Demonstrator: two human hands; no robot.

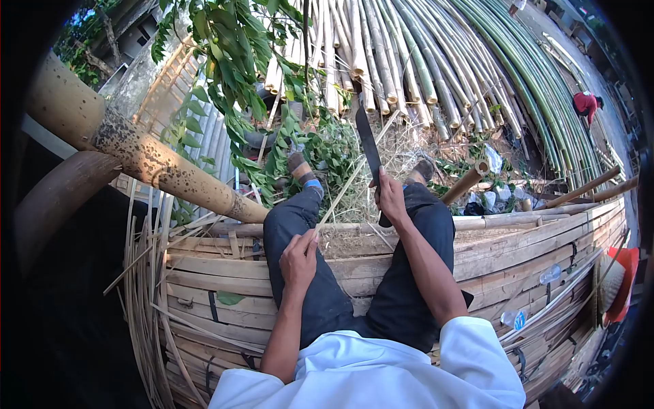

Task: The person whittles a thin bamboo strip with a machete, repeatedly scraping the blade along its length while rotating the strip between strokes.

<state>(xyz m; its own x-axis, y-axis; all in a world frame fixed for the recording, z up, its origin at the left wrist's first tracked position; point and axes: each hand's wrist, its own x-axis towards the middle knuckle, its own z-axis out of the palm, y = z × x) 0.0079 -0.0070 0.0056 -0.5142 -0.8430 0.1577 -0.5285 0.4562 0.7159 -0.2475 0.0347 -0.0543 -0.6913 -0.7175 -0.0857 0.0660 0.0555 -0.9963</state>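
My left hand (298, 260) is closed on the lower end of a thin bamboo strip (349, 183), above my left thigh. The strip slants up and to the right, its upper part passing near the knife blade. My right hand (390, 196) grips the handle of a large dark knife (368, 143) over my right knee, with the blade pointing up and slightly left. Beneath my legs is a seat of stacked bamboo slats (218, 270). Dry shavings (354, 198) lie on the ground between my feet.
Long bamboo poles (409, 61) lie ahead and to the right. A thick pole (163, 163) crosses at left beside leafy branches (225, 61). Bundled strips (146, 300) hang at left. Plastic cups (514, 319) and a hat (610, 286) are at right. A person in red (584, 103) bends far right.
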